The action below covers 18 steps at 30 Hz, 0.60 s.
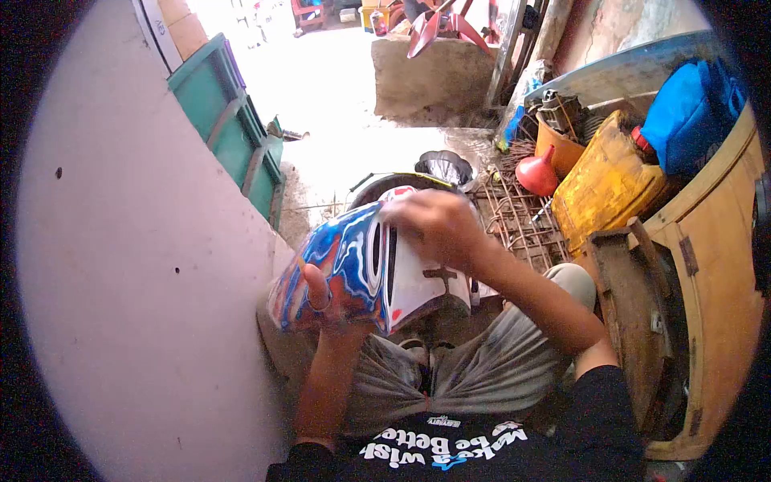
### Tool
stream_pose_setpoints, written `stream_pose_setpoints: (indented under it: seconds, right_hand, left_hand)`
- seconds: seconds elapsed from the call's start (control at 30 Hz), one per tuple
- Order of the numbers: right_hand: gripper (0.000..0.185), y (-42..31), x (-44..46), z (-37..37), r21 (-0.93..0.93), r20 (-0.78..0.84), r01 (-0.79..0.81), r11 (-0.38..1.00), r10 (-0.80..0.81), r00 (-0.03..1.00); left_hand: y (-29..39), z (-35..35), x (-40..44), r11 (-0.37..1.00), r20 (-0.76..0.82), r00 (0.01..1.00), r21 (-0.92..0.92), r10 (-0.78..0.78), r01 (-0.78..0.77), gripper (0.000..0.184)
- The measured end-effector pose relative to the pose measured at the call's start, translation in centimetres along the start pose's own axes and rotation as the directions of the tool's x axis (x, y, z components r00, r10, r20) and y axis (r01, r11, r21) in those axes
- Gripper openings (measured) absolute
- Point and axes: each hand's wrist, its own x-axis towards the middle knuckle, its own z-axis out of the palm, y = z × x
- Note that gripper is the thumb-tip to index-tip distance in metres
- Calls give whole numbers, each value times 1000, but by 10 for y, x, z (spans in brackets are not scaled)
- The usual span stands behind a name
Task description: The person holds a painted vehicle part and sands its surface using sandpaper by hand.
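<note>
A curved shell painted in blue, orange and white swirls [341,249] rests over my lap, tilted. Its right side joins or overlaps a white section [426,289] with a dark cross-shaped mark; I cannot tell whether they are one piece. My left hand [325,305] is at the shell's near side, thumb raised against the swirls and the other fingers mostly hidden. Over the top edge, where the swirls meet the white, my right hand [438,229] is bent with its fingers drawn together. Motion blurs its fingertips, and whatever they hold is hidden.
Close on my left is a pale wall [152,265], with a green panel [225,104] beyond it. On the right are a yellow jerrycan [606,189], a red funnel [538,171], a blue bag [695,116] and a wooden cabinet [727,289]. Ahead stands a black tub [444,167].
</note>
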Motion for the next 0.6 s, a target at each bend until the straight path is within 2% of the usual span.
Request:
stream_pose_setpoints:
  seconds: [0.03,0.07,0.13,0.17,0.23,0.27,0.3,0.33,0.37,0.4,0.43,0.47,0.5,0.57,0.6]
  right_hand:
    - [12,6,1,-1,-21,2,-132,991,132,991]
    - [12,1,-5,-1,0,15,-78,997,78,997]
    - [14,-41,-12,-4,100,-7,26,995,-26,1000]
    - [14,-51,-11,-5,222,-98,220,950,-203,974]
    - [15,-48,-6,-10,239,-83,261,935,-248,965]
    - [14,-29,-8,-5,134,-13,127,983,-127,992]
    - [14,-6,-8,0,13,46,-1,1000,0,999]
    - [11,5,-2,-3,1,-19,-115,993,115,993]
    - [11,9,-6,-3,-23,-31,-63,998,62,998]
    - [12,-4,-8,-5,38,-34,25,999,-24,999]
    - [14,-27,-11,-5,103,-37,119,988,-116,993]
    - [14,-46,-14,2,194,-140,247,949,-223,965]
    - [12,-60,-12,-6,175,-149,419,891,-397,906]
    - [11,-39,-15,9,162,-145,349,923,-328,934]
    - [11,-22,-11,4,98,-70,171,980,-164,984]
  left_hand:
    - [1,-1,0,1000,22,1000,8,-5,5,111]
    - [-3,-8,2,1000,72,997,-10,8,-7,110]
    - [-11,-13,4,999,67,997,-23,37,-35,107]
    - [-14,-15,5,998,65,997,-30,51,-50,106]
    - [-7,-11,2,999,3,1000,-47,14,-14,104]
    - [-4,-7,-2,997,-44,999,-74,-8,5,103]
    - [-4,-6,0,946,102,994,-319,-27,59,103]
    - [-5,-4,2,832,248,969,-536,-8,145,103]
    - [-9,-7,4,793,291,957,-584,4,174,103]
    - [-12,-10,6,751,334,942,-626,17,208,104]
    - [-21,-25,11,826,279,960,-542,7,152,105]
    - [-28,-42,12,891,214,977,-442,-5,101,106]
    - [-24,-41,14,944,150,989,-324,-6,55,107]
    - [-16,-34,9,840,199,978,-521,-56,154,106]
    - [-6,-17,8,949,93,996,-312,-16,44,106]
